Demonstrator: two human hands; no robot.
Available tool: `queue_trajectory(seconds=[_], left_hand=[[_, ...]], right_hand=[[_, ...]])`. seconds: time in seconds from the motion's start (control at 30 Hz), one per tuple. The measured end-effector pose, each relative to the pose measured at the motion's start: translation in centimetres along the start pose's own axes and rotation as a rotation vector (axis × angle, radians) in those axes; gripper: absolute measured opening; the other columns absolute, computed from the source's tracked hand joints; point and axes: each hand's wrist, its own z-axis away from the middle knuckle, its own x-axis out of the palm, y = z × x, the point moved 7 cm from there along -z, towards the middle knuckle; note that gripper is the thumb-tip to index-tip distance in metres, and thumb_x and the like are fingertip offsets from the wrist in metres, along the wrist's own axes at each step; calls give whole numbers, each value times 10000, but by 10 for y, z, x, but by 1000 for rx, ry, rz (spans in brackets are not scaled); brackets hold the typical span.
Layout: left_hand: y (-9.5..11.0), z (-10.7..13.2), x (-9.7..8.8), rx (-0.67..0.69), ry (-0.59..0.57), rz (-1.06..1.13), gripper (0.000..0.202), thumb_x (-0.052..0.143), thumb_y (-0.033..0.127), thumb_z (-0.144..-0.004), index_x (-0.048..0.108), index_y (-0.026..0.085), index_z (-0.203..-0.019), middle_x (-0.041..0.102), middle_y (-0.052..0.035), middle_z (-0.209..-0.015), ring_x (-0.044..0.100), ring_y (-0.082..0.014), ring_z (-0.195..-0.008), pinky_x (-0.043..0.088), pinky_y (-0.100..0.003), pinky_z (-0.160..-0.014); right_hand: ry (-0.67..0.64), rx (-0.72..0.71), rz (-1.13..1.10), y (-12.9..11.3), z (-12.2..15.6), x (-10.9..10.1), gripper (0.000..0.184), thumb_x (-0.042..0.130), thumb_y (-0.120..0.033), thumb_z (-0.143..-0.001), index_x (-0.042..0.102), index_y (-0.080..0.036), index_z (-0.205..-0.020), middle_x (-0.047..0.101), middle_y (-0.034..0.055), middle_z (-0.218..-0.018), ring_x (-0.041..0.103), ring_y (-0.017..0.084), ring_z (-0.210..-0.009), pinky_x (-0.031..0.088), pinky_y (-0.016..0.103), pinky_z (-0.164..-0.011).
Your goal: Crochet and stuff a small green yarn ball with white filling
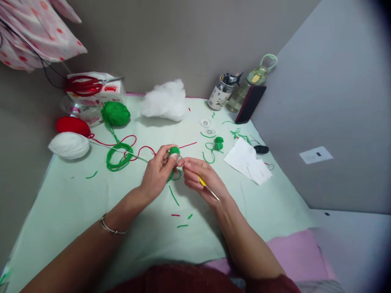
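My left hand (159, 169) is closed around a small green and white crocheted piece (174, 151), pinched between thumb and fingers. In my right hand (203, 177) is a crochet hook (202, 181) with a yellow grip, its metal tail end pointing back toward my wrist. The hook's working tip meets the piece, though the exact stitch is too small to make out. A loose coil of green yarn (119, 156) lies left of my hands. White yarn and red yarn run toward the left hand. Some green yarn hangs just below the piece, partly hidden by my fingers.
Green (115, 113), red (72, 126) and white (69, 145) yarn balls sit at the left. Behind them, red scissors (84, 85) rest on a package. White stuffing (164, 101), a pen holder (220, 94), a bottle (244, 91) and a phone (251, 104) stand along the back.
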Motion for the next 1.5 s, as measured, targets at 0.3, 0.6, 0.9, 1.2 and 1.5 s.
queue_trajectory(seconds=[0.3, 0.6, 0.9, 1.2, 1.5], left_hand=[[17, -3, -3, 23, -38, 7, 193, 558, 325, -959, 632, 179, -1063, 545, 67, -620, 517, -105, -561, 427, -225, -579], [16, -5, -6, 134, -47, -45, 170, 516, 301, -984, 606, 203, -1090, 537, 57, -644, 558, -129, -591, 490, -254, -646], [42, -4, -14, 340, 15, -226, 186, 487, 302, -1004, 597, 211, -1123, 687, -10, -938, 612, -115, -672, 504, -233, -652], [46, -5, -20, 278, 32, -266, 138, 545, 261, -929, 611, 206, -1037, 615, 12, -818, 546, -124, -667, 460, -240, -641], [43, -8, -33, 310, 119, -505, 239, 603, 194, -822, 663, 228, -1050, 622, 36, -750, 547, -134, -657, 446, -249, -668]], right_hand=[[78, -248, 567, -5, 18, 21, 217, 537, -396, -1004, 587, -186, -982, 427, -94, -554, 347, 85, -500, 280, 230, -504], [41, -305, 789, -10, 20, 23, 135, 535, -304, -993, 596, -191, -952, 432, -76, -602, 356, 96, -538, 287, 251, -552], [-300, 65, -161, 11, 6, 22, 136, 575, -277, -968, 627, -162, -1019, 293, -157, -444, 107, 35, -325, 170, 163, -360], [-315, 114, -154, 15, 4, 12, 179, 565, -279, -979, 661, -152, -1061, 339, -139, -434, 154, 39, -320, 220, 155, -365], [-283, 107, -95, 5, 6, 13, 240, 554, -229, -994, 706, -133, -1153, 314, -139, -460, 117, 32, -350, 175, 155, -368]])
